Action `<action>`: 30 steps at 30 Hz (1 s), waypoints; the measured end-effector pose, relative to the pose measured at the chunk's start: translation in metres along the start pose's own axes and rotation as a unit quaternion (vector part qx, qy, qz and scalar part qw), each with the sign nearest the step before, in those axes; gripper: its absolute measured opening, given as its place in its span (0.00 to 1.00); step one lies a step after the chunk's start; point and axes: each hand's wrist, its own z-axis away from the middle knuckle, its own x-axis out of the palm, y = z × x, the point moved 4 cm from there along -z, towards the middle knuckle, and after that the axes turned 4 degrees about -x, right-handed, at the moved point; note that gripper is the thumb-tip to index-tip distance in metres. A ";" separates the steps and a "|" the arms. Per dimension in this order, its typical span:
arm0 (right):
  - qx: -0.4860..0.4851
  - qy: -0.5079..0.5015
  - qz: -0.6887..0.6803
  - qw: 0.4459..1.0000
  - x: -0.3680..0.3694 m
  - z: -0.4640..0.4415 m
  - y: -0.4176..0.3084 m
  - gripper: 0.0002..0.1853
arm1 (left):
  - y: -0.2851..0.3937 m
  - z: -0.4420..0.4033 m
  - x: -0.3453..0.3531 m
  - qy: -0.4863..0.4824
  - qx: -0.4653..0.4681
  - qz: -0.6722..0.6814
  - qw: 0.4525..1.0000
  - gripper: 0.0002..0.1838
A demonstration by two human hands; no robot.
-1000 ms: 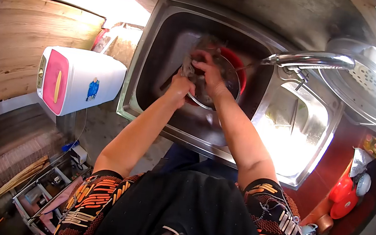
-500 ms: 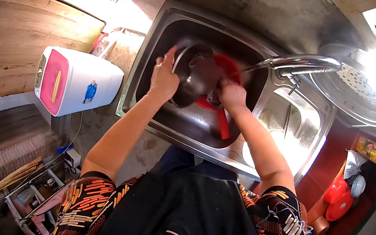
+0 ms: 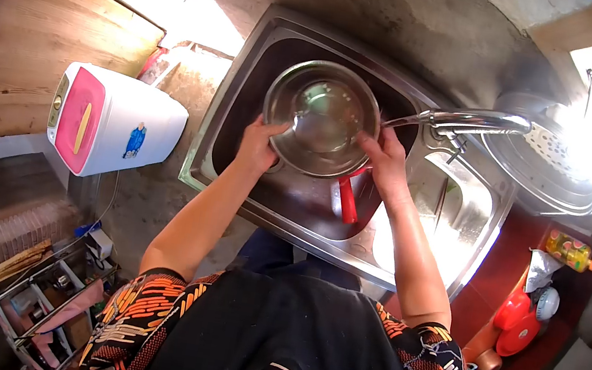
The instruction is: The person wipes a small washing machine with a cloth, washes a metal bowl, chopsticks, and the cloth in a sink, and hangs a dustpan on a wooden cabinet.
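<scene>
- Two patterned sleeves (image 3: 144, 308), nearest the camera; forearms reach forward over the sink.
- Left hand (image 3: 257, 147): fingers partly closed on the bowl's left rim, thumb laid inside.
- Right hand (image 3: 388, 164): fingers likewise closed on the right rim, thumb inside.
- Metal bowl (image 3: 321, 120), held between both hands above the large basin; its interior shows bright glints, and whether it contains water cannot be told.
- Red handle (image 3: 347, 199), projecting from under the bowl toward the person; the rest is hidden.
- Large basin (image 3: 295, 192), dark-walled, beneath bowl and handle.
- Faucet (image 3: 481, 122), its spout directed at the bowl's right rim.
- Smaller basin (image 3: 480, 220), at right, containing a thin dark stick (image 3: 441, 199); glare obscures much.
- Perforated metal tray (image 3: 550, 150), beyond the faucet.
</scene>
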 end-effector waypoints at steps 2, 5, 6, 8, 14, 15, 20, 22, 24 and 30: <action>-0.095 0.037 0.146 0.984 -0.007 -0.006 -0.013 0.14 | -0.025 -0.034 0.008 -0.075 -0.055 0.082 0.992 0.26; -0.117 0.121 0.203 0.965 -0.042 -0.017 -0.017 0.14 | -0.044 -0.037 0.056 -0.109 -0.076 0.057 0.989 0.29; -0.073 0.128 0.170 0.974 -0.053 -0.013 -0.011 0.15 | -0.047 -0.033 0.069 -0.108 -0.073 0.025 0.991 0.30; 0.005 0.136 0.068 0.988 -0.066 0.005 0.008 0.18 | -0.052 -0.028 0.068 -0.099 -0.086 -0.063 0.989 0.32; -0.064 0.165 0.001 0.984 -0.011 0.052 0.024 0.24 | -0.053 -0.029 0.007 -0.130 -0.092 -0.039 0.987 0.29; -0.068 0.151 0.057 0.985 -0.006 0.044 0.001 0.24 | -0.052 -0.033 0.007 -0.128 -0.097 -0.020 0.987 0.29; 0.024 0.105 0.176 0.979 -0.030 -0.006 -0.002 0.30 | -0.050 -0.035 0.041 -0.102 -0.084 0.003 0.991 0.29; -0.029 0.140 0.206 0.968 -0.038 0.004 0.012 0.33 | -0.044 -0.028 0.048 -0.087 -0.048 -0.037 0.994 0.31; -0.079 0.155 0.244 0.954 -0.031 0.028 0.020 0.39 | -0.036 -0.013 0.045 -0.072 0.015 -0.099 0.992 0.36; -0.209 -0.036 0.402 0.891 0.034 0.080 0.030 0.38 | -0.003 -0.002 0.007 -0.044 0.031 -0.052 0.997 0.38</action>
